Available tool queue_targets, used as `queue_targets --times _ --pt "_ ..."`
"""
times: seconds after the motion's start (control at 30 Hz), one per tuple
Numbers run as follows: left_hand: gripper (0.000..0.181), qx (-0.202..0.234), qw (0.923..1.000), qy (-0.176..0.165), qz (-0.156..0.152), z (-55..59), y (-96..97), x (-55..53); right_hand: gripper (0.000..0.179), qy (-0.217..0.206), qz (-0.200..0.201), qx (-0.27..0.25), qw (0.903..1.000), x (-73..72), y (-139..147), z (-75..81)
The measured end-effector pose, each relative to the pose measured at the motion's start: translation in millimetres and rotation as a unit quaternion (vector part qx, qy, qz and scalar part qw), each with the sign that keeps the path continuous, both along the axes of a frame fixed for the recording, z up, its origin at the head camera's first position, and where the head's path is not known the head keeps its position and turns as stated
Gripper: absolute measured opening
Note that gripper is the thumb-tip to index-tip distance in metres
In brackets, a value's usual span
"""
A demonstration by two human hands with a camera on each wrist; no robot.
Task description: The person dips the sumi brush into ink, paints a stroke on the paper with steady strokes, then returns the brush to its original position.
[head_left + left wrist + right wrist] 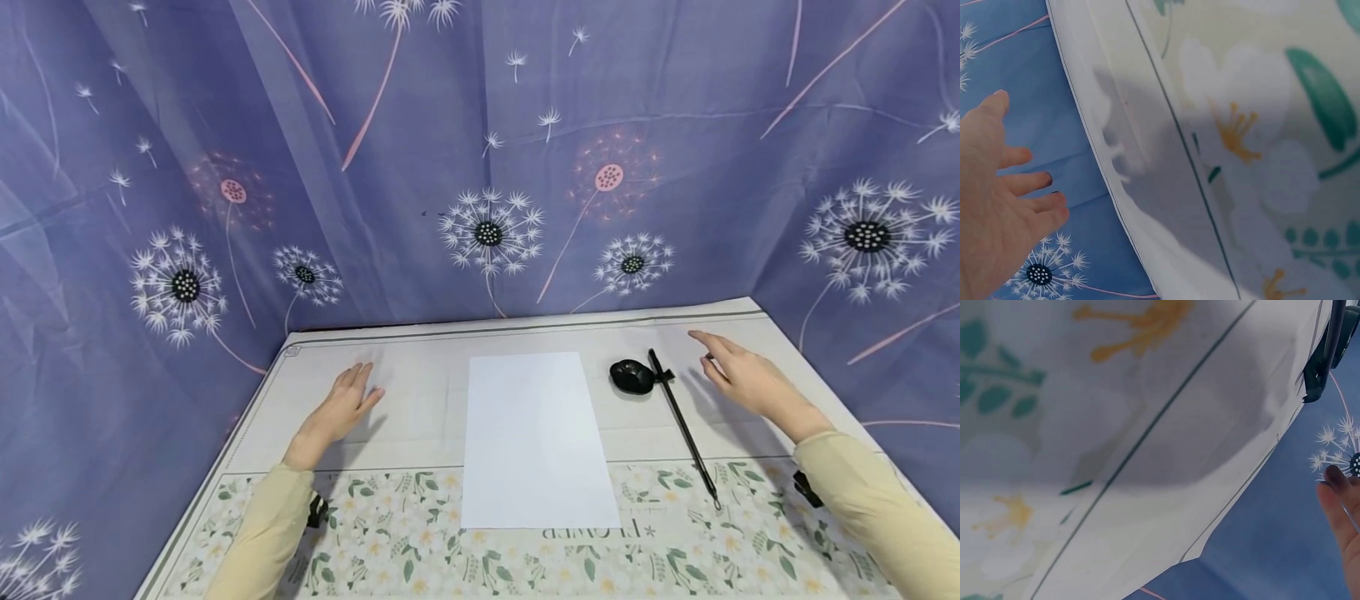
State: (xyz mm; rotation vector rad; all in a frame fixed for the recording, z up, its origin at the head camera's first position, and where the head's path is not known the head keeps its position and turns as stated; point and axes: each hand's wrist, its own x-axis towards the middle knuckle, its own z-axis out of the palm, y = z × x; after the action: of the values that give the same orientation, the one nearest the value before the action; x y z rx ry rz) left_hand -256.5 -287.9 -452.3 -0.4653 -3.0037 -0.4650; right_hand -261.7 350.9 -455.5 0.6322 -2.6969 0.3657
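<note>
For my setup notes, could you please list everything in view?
Flower-print tablecloth: one, white and green, foreground
Dandelion-print fabric backdrop: one, purple-blue, behind tablecloth
Rectangular paper sheet: one, white, central
Slender looped stick: one, black, right of sheet
Rounded glossy lump: one, black, between sheet and stick
Small crosspiece: one, black, crossing stick
Wrist-worn devices: two, black, either side
Sleeves: two, pale yellow, either side
Left hand: one, bare, left of sheet
Right hand: one, bare, right of stick

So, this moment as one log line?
left grip: empty; right grip: empty; slim black rod: near right grip; white rectangular paper: between grips; black rounded object: beside rod
</note>
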Motion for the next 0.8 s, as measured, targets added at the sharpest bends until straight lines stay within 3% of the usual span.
queue_targets --times 0.27,0.43,0.6,0.8 --pt "0.062 0.016 0.9999 -0.005 -0.004 -0.4 1.6 1.0 0.049 -0.002 0.005 -0.002 1.0000 2.0 -2.4 1.6" --pt "0.062 0.055 0.9980 -0.027 -0.015 0.9 1.5 1.2 0.046 0.002 0.008 -0.006 0.9999 3.7 -4.5 4.3" --pt "0.063 0.074 0.9961 -0.045 -0.015 1.1 1.3 2.1 0.043 0.034 0.025 -0.005 0.9991 4.3 -4.7 2.5" --pt "0.057 0.072 0.9965 -0.039 -0.019 0.0 4.9 3.1 0.042 0.080 0.046 -0.001 0.9957 5.2 -4.3 -2.6"
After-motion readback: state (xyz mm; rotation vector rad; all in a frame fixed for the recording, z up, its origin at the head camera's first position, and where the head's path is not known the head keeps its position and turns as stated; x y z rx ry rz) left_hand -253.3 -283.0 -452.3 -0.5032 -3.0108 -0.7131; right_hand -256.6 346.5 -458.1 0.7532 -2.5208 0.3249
